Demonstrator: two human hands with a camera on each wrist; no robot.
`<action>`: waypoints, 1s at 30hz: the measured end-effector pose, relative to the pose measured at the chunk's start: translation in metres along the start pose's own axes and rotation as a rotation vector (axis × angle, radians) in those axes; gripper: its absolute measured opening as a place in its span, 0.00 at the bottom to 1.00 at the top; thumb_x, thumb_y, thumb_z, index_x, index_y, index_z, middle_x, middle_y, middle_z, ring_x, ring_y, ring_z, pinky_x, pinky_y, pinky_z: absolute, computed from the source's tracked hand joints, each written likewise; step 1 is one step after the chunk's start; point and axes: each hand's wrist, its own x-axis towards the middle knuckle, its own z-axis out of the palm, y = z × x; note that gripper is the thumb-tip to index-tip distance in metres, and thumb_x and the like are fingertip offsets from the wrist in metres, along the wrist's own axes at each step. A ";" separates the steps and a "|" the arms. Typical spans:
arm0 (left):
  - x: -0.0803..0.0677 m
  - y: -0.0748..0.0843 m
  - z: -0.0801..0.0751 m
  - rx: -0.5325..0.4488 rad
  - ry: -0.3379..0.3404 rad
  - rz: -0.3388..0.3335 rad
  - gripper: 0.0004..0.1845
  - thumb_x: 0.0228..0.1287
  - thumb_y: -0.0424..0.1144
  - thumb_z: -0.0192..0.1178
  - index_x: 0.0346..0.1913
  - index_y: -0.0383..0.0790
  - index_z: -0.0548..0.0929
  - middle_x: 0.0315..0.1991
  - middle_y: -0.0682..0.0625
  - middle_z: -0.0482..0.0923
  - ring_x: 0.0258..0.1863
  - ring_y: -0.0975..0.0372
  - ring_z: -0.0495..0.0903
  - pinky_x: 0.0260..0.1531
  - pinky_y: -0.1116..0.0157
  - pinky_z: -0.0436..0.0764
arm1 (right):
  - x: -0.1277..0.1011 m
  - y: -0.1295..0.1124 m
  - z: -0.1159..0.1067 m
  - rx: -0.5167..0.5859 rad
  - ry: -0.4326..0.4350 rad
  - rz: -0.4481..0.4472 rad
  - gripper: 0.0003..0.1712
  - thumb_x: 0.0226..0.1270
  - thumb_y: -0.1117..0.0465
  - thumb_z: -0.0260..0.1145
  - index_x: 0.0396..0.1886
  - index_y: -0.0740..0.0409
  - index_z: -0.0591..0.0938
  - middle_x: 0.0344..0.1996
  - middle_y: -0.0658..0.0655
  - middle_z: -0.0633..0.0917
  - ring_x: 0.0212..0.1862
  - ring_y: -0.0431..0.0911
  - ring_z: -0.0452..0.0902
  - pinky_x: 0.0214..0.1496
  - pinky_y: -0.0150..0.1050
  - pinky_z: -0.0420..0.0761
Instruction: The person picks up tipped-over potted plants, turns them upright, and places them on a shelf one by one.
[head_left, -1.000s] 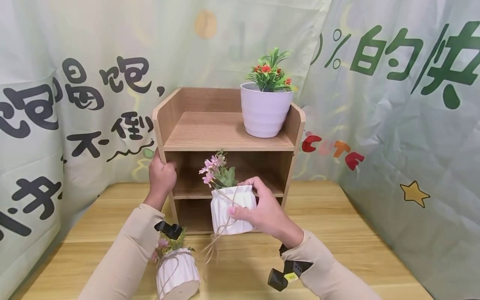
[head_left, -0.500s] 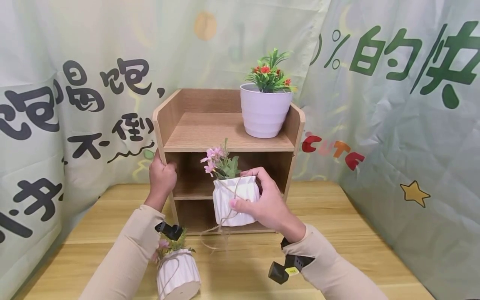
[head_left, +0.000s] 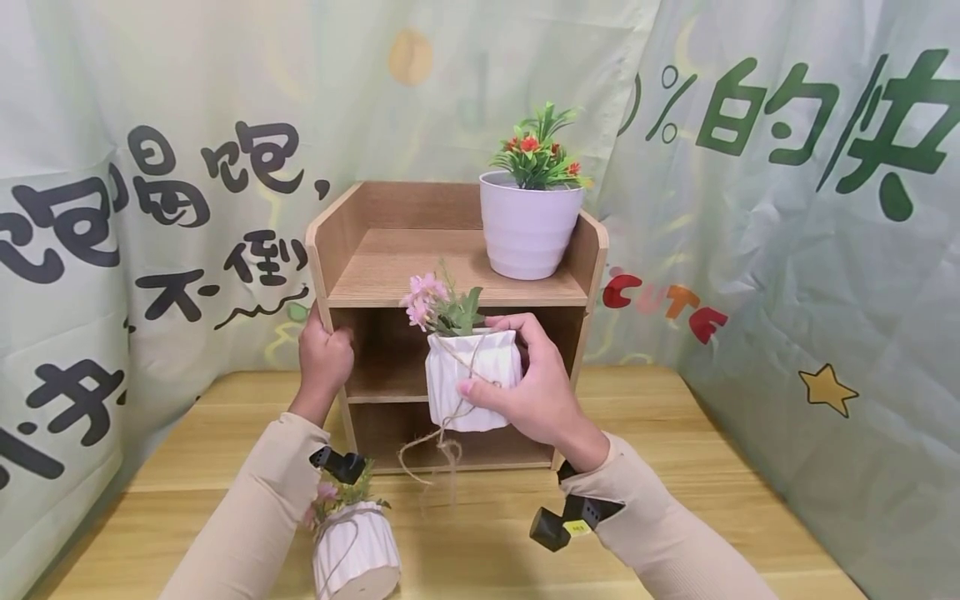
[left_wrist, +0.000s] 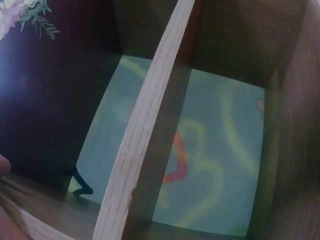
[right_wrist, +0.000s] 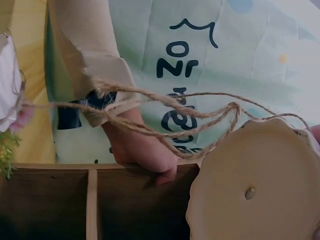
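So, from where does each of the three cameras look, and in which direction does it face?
Head: on the head, facing forward and down at the shelf; both sleeves, left hand gripping the shelf's side, right hand holding a white pot.
Left wrist: at the left hand, facing into the shelf; only a fingertip shows.
Right wrist: under the right hand, facing up at the pot's base; left hand shows.
Shared: head and right wrist both show the pot's twine.

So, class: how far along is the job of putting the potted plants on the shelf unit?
Done: the lilac pot stands on the top shelf. In hand: the right hand holds a white pot in the air before the shelf unit, which the left hand grips. Left: another white pot waits on the table.
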 end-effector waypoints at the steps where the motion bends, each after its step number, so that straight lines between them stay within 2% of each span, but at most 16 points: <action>1: 0.000 0.000 0.000 -0.001 0.001 0.001 0.30 0.48 0.27 0.48 0.60 0.30 0.72 0.51 0.30 0.75 0.46 0.43 0.69 0.49 0.45 0.67 | 0.001 0.000 -0.001 0.001 0.006 -0.007 0.32 0.43 0.67 0.76 0.49 0.65 0.70 0.49 0.63 0.78 0.34 0.50 0.80 0.32 0.42 0.82; 7: 0.000 0.000 0.000 0.003 -0.003 0.000 0.31 0.48 0.27 0.47 0.62 0.30 0.71 0.53 0.29 0.74 0.46 0.42 0.69 0.50 0.45 0.67 | 0.009 -0.002 -0.003 -0.021 0.041 -0.050 0.32 0.42 0.67 0.76 0.47 0.65 0.70 0.53 0.62 0.77 0.36 0.53 0.79 0.33 0.42 0.82; 15: 0.000 0.000 0.000 0.000 -0.005 -0.008 0.31 0.49 0.27 0.48 0.62 0.30 0.71 0.52 0.29 0.74 0.47 0.42 0.70 0.50 0.44 0.67 | 0.018 -0.006 -0.001 -0.051 0.074 -0.096 0.36 0.41 0.65 0.77 0.51 0.64 0.69 0.49 0.61 0.77 0.38 0.52 0.78 0.34 0.41 0.80; 20: -0.001 -0.001 0.000 0.005 -0.005 -0.013 0.31 0.48 0.27 0.49 0.62 0.30 0.71 0.52 0.29 0.74 0.47 0.42 0.70 0.51 0.44 0.67 | 0.023 -0.009 0.002 -0.058 0.116 -0.135 0.39 0.41 0.65 0.78 0.53 0.63 0.66 0.54 0.59 0.77 0.40 0.51 0.78 0.35 0.41 0.81; 30: 0.000 -0.001 0.001 0.016 0.002 0.000 0.30 0.49 0.28 0.49 0.60 0.30 0.72 0.51 0.28 0.75 0.47 0.41 0.71 0.50 0.44 0.68 | 0.036 -0.009 0.009 -0.048 0.224 -0.200 0.41 0.41 0.66 0.78 0.53 0.64 0.65 0.57 0.59 0.76 0.42 0.50 0.78 0.36 0.42 0.82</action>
